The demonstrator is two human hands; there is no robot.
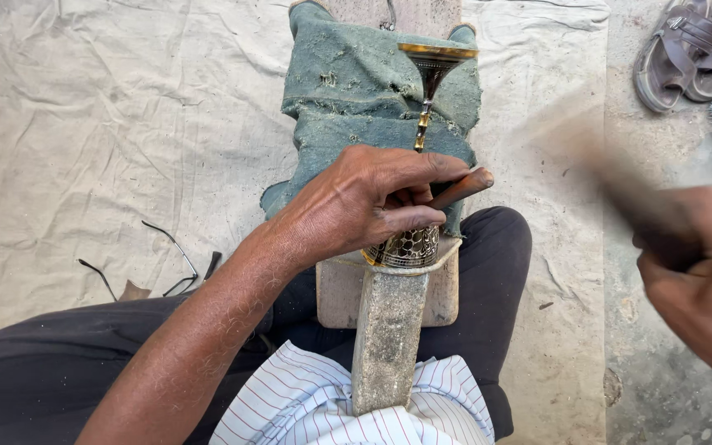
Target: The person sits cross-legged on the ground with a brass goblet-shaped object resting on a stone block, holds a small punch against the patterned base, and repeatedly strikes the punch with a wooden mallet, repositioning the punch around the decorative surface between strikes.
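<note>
My left hand is closed around a short reddish-brown chisel and presses on a brass vessel with a dark engraved lattice pattern. The vessel's thin stem and flared golden top lie over a green cloth. A grey stone-like bar runs from my lap up into the vessel, resting on a wooden board. My right hand is at the right edge, blurred with motion, gripping the dark handle of a tool that looks like a mallet.
I sit on a wrinkled pale sheet on the floor. A pair of spectacles lies on it at the left of my leg. Brown sandals rest on the bare concrete at the top right.
</note>
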